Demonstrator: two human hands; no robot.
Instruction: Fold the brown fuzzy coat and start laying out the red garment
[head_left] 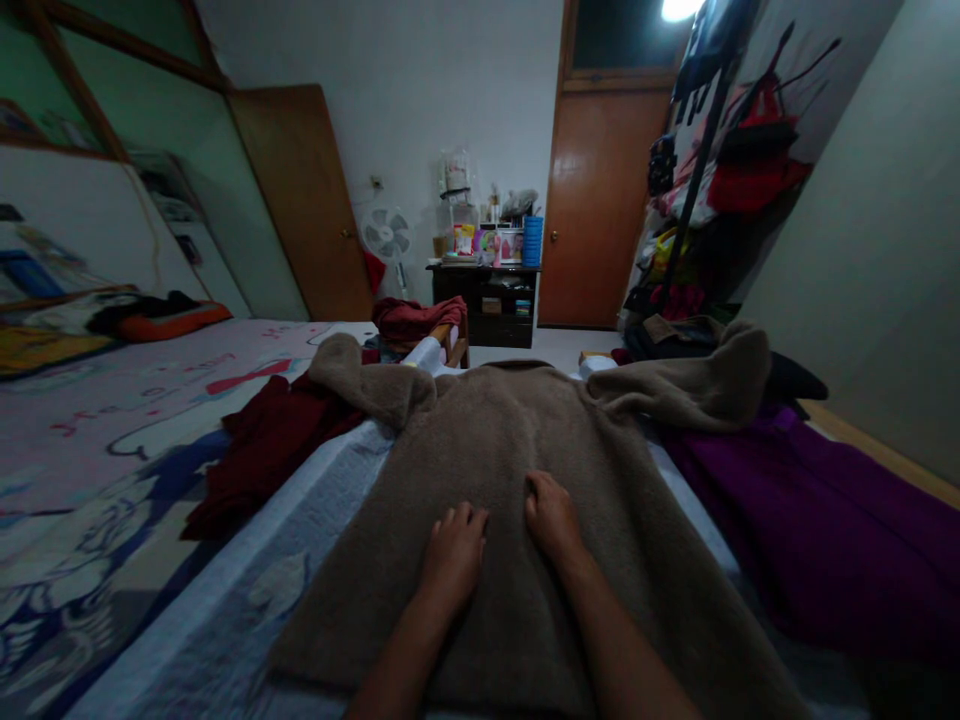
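A brown fleecy coat point(517, 430) lies spread out in front of me, its collar at the far end and its sleeves flung out to both sides. My left hand point(455, 550) rests on the middle of the coat, palm down, with its fingers slightly bent and a little apart. Just to the right, my right hand point(553, 512) is closed, its curled fingers pressed to the coat's cloth near the centre line. A faint crease runs away from it toward the collar. The fingertips of the right hand are partly hidden.
Under the coat is a pale blue-white cloth point(247, 590). Dark red clothing point(277, 450) lies to the left, beside a patterned bedspread point(150, 380). Purple fabric point(817, 520) lies to the right. A fan point(388, 232), a dark cabinet point(484, 305) and a wooden door point(604, 210) stand beyond.
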